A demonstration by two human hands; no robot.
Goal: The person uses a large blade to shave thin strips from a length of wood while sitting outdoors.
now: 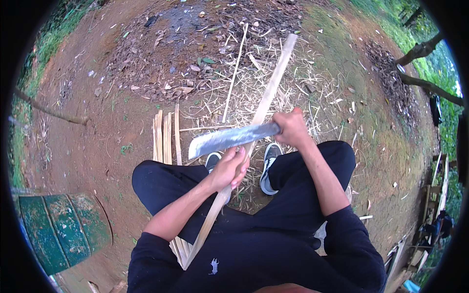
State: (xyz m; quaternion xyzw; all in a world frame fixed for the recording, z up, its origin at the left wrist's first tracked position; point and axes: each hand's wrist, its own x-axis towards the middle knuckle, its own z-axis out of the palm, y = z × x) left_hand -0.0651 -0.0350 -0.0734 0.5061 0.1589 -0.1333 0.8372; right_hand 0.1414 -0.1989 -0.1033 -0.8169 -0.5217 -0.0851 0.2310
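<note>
The long bamboo strip [266, 100] runs slantwise from beside the seated person's left hip, up between the knees, and out over the littered ground ahead, and the broad machete blade [229, 140] lies across it about midway, edge set against the wood. The left hand [229, 168] is closed around the strip just below the blade, its fingers wrapped on the wood and its knuckles very near the steel; the right hand [292, 128] is clamped tight on the machete's handle, out past the right knee. From where I stand, that closeness is the worry: if the blade skates down the smooth strip instead of biting, it looks likely to meet those left fingers first. A slip the other way could carry the point toward the shoes [267, 166] planted just under the work. The strip is thin and springy, so I'd guess it could twist in the grip or split crookedly along its grain and throw a sharp splinter. Cut slats [165, 137] lie stacked by the left knee, shavings and dry leaves [205, 73] cover the dirt beyond, and a worn green barrel [63, 227] sits off to the left, well apart.
</note>
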